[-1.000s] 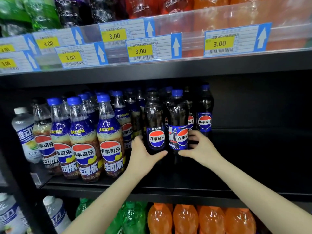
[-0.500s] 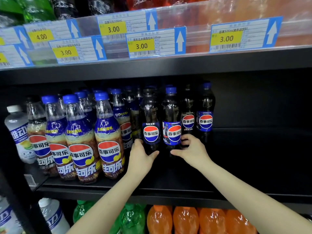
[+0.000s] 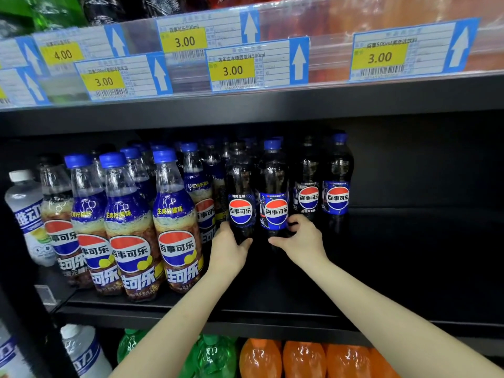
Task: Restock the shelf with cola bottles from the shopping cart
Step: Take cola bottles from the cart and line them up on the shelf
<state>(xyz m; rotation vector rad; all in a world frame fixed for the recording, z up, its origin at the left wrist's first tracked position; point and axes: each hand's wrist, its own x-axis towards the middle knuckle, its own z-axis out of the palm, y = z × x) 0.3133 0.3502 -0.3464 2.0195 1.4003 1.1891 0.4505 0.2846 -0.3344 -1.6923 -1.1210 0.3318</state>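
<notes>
Bottles are held low on the shelf [image 3: 409,268]. A black-cap cola [image 3: 240,192] is gripped by the left hand [image 3: 227,248]. A blue-cap cola [image 3: 274,192] is gripped by the right hand [image 3: 302,238].

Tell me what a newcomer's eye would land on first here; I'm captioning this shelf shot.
Two bare hands at the middle shelf: the left hand grips a black-capped cola bottle, the right hand a blue-capped cola bottle. Left of them stands a front row of lemon cola bottles with big labels. Above runs a strip of yellow price tags.

Black shelf [image 3: 409,268] bearing upright cola bottles [image 3: 337,186].
</notes>
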